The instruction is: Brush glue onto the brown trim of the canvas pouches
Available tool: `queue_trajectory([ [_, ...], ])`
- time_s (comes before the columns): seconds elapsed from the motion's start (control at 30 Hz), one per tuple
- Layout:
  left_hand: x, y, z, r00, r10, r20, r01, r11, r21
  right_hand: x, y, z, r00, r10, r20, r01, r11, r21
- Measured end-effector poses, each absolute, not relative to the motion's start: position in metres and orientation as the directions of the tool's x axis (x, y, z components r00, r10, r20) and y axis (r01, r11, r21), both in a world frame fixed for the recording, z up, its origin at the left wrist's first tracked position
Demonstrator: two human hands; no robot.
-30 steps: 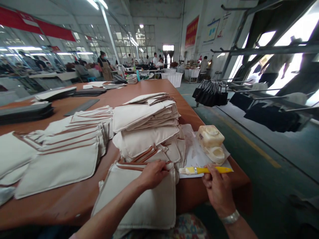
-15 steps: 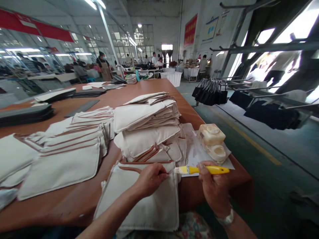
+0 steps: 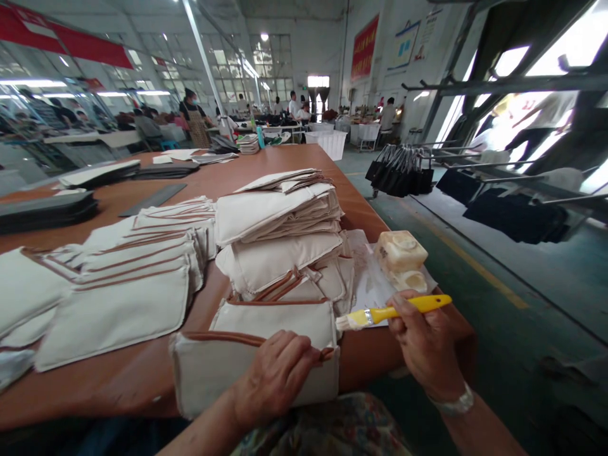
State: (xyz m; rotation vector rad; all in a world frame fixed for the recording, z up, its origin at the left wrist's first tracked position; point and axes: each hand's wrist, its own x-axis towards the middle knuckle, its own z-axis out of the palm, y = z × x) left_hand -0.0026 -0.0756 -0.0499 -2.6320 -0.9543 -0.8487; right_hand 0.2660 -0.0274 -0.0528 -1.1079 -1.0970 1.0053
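Note:
My left hand (image 3: 280, 373) is closed on the brown-trimmed edge of a cream fabric pouch piece (image 3: 204, 373) at the table's front edge. That edge is folded down toward me, and another cream panel (image 3: 275, 320) with brown trim shows just behind it. In my right hand (image 3: 427, 342) is a yellow-handled paintbrush (image 3: 394, 309), held between thumb and fingers. Its pale bristles point left, close to the right edge of the cream panel. Behind my right hand, a stained, cut-open plastic container (image 3: 403, 253) stands on a white sheet (image 3: 368, 285).
A tall pile of cream pieces (image 3: 280, 215) rises behind my hands. More trimmed pieces (image 3: 123, 304) lie overlapped to the left on the brown table (image 3: 304, 158). Dark flat panels (image 3: 47, 212) are stacked farther left. Racks with black items (image 3: 401, 174) stand at the right; people work beyond.
My left hand has pulled the pouch piece's trimmed edge down toward me. My right hand has moved the brush slightly right, off the trimmed edge.

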Motion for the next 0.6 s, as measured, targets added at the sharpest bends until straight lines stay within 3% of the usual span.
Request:
queue_trajectory([
  [0.23,-0.008,-0.084,-0.04,0.712,0.39,0.584,0.566,-0.811,-0.149,0.265,-0.04,-0.027,-0.21,0.965,0.156,0.046,0.169,-0.985],
  [0.43,-0.009,-0.084,-0.041,0.719,0.364,0.593,0.55,-0.819,-0.164,0.272,-0.034,-0.02,-0.078,0.972,0.222,0.069,0.227,-0.971],
  [0.6,-0.007,-0.086,-0.037,0.7,0.384,0.602,0.571,-0.807,-0.149,0.258,-0.041,-0.019,-0.226,0.961,0.159,0.07,0.178,-0.981],
])
